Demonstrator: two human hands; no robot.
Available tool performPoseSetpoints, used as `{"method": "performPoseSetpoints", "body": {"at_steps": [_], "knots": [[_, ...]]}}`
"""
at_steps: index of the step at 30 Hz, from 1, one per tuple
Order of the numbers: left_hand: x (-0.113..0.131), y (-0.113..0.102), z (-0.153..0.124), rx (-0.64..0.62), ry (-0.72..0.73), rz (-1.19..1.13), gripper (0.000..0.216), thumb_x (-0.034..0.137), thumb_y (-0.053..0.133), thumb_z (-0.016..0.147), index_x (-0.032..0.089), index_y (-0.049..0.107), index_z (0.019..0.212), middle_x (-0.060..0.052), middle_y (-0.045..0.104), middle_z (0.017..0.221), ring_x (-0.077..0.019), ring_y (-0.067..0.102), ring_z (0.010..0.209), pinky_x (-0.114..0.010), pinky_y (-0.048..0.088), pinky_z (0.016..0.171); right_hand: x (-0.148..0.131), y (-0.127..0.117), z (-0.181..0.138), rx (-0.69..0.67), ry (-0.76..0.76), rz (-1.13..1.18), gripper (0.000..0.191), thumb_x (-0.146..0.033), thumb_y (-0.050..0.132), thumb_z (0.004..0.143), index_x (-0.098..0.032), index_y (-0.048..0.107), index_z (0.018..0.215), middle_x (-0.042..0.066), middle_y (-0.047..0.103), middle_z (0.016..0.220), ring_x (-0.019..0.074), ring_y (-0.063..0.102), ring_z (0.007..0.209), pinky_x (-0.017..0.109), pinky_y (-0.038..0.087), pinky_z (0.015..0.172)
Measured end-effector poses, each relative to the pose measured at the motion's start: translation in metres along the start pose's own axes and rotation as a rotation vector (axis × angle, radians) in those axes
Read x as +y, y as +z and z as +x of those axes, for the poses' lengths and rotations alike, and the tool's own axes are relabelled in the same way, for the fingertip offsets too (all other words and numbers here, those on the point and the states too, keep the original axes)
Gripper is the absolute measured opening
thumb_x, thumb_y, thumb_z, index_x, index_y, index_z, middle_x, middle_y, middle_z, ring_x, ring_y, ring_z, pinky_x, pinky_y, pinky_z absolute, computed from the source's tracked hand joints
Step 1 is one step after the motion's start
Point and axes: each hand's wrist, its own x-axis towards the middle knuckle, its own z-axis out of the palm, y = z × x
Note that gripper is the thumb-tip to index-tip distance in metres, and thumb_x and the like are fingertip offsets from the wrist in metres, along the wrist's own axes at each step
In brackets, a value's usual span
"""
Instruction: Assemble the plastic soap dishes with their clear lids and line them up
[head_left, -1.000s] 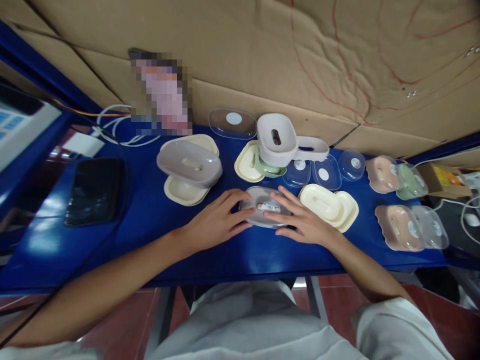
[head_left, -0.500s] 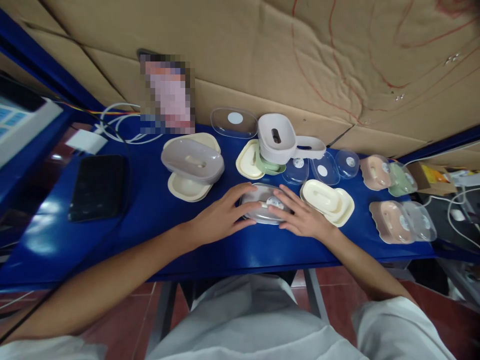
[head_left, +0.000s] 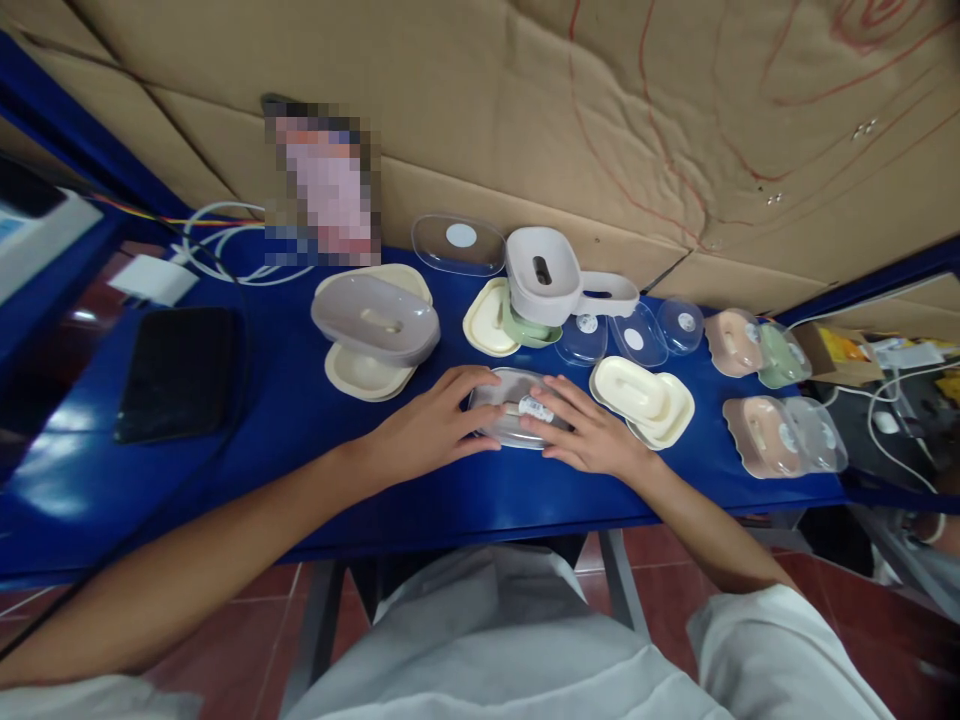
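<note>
A grey soap dish (head_left: 513,428) under a clear lid with a round label sits near the middle of the blue table. My left hand (head_left: 442,418) grips its left end, fingers spread across the lid. From the other side my right hand (head_left: 600,436) holds the right end, its fingertips on the lid by the label. Just right of that hand lie cream dish parts (head_left: 637,392), one overlapping another. Behind the held dish are a cream tray (head_left: 486,318), a green dish (head_left: 531,330) and a pale grey dish (head_left: 541,290) stacked on them.
Stacked grey trays (head_left: 352,315) and cream trays lie left. Clear lids (head_left: 637,330) lie along the back, one lid (head_left: 457,255) leaning on the cardboard wall (head_left: 465,190). Pink lidded dishes (head_left: 765,435) stand right. A black flat device (head_left: 176,370) and cables lie far left.
The whole view has shifted slightly, so things appear a little further left. Both hands stay on the grey soap dish, with the right fingers shifted slightly and more of the label showing.
</note>
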Motion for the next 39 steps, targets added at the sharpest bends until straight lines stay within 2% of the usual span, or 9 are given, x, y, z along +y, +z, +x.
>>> {"method": "performPoseSetpoints", "body": {"at_steps": [7, 12, 14, 20, 26, 29, 32, 35, 39], "knots": [[0.000, -0.001, -0.003, -0.024, 0.043, 0.203, 0.031, 0.041, 0.080, 0.094, 0.017, 0.067, 0.110, -0.015, 0.066, 0.122, -0.0357, 0.066, 0.128, -0.041, 0.069, 0.085, -0.005, 0.004, 0.003, -0.005, -0.015, -0.016, 0.065, -0.033, 0.065, 0.107, -0.025, 0.044, 0.167, 0.014, 0.045, 0.171, 0.0338, 0.034, 0.164, 0.057, 0.041, 0.131], [-0.003, 0.007, -0.007, 0.030, -0.017, 0.055, 0.041, 0.044, 0.081, 0.094, 0.018, 0.063, 0.120, -0.019, 0.058, 0.138, -0.0392, 0.056, 0.145, -0.054, 0.061, 0.110, -0.009, -0.005, 0.004, -0.002, 0.025, 0.018, 0.063, -0.040, 0.062, 0.108, -0.026, 0.045, 0.167, 0.012, 0.043, 0.173, 0.0337, 0.032, 0.165, 0.058, 0.037, 0.132], [-0.001, 0.009, -0.008, 0.015, -0.098, -0.011, 0.044, 0.041, 0.082, 0.093, 0.020, 0.060, 0.125, -0.019, 0.051, 0.150, -0.0391, 0.054, 0.148, -0.053, 0.061, 0.111, -0.010, -0.014, -0.012, 0.030, 0.173, -0.023, 0.064, -0.045, 0.060, 0.108, -0.032, 0.042, 0.168, 0.009, 0.043, 0.173, 0.0335, 0.034, 0.164, 0.062, 0.031, 0.134], [0.009, 0.006, -0.002, -0.025, -0.245, -0.233, 0.041, 0.034, 0.082, 0.093, 0.025, 0.057, 0.125, -0.015, 0.049, 0.158, -0.0316, 0.063, 0.139, -0.049, 0.060, 0.112, -0.014, -0.012, -0.096, 0.342, 1.062, -0.141, 0.055, -0.048, 0.040, 0.113, -0.028, 0.049, 0.163, 0.015, 0.043, 0.172, 0.0386, 0.033, 0.163, 0.073, 0.029, 0.129], [0.018, -0.002, 0.004, 0.136, -0.265, -0.471, 0.053, 0.038, 0.089, 0.087, 0.025, 0.056, 0.127, -0.015, 0.056, 0.153, -0.0305, 0.060, 0.143, -0.050, 0.055, 0.117, -0.030, 0.003, -0.081, 0.204, 1.040, 0.203, 0.061, -0.053, 0.037, 0.114, -0.036, 0.028, 0.172, 0.009, 0.022, 0.182, 0.0329, 0.019, 0.169, 0.072, 0.021, 0.132], [0.018, -0.003, 0.003, 0.168, -0.237, -0.413, 0.052, 0.033, 0.089, 0.088, 0.024, 0.056, 0.126, -0.015, 0.056, 0.152, -0.0309, 0.059, 0.143, -0.052, 0.054, 0.117, 0.003, -0.012, -0.069, 0.301, 0.963, 0.140, 0.056, -0.053, 0.033, 0.114, -0.038, 0.037, 0.168, 0.006, 0.031, 0.179, 0.0296, 0.027, 0.167, 0.069, 0.022, 0.132], [0.019, -0.003, 0.003, 0.146, -0.206, -0.379, 0.051, 0.030, 0.088, 0.088, 0.023, 0.056, 0.126, -0.016, 0.057, 0.151, -0.0306, 0.059, 0.143, -0.052, 0.055, 0.116, 0.066, -0.025, -0.072, 0.442, 1.124, -0.004, 0.068, -0.064, 0.034, 0.111, -0.024, 0.044, 0.165, 0.015, 0.029, 0.179, 0.0331, 0.024, 0.167, 0.066, 0.021, 0.133], [0.021, -0.003, 0.004, 0.145, -0.189, -0.367, 0.051, 0.031, 0.088, 0.088, 0.023, 0.055, 0.125, -0.017, 0.057, 0.150, -0.0304, 0.060, 0.143, -0.052, 0.056, 0.116, 0.117, -0.025, -0.078, 0.440, 1.228, 0.042, 0.080, -0.072, 0.025, 0.108, -0.014, 0.055, 0.154, 0.022, 0.048, 0.165, 0.0334, 0.038, 0.161, 0.062, 0.028, 0.132], [0.022, -0.005, 0.006, 0.174, -0.185, -0.350, 0.050, 0.032, 0.088, 0.089, 0.023, 0.055, 0.124, -0.016, 0.057, 0.150, -0.0307, 0.061, 0.142, -0.052, 0.056, 0.116, 0.113, -0.025, -0.078, 0.405, 1.138, 0.074, 0.074, -0.072, 0.025, 0.109, -0.019, 0.067, 0.138, 0.019, 0.066, 0.146, 0.0320, 0.055, 0.147, 0.059, 0.038, 0.127]]}}
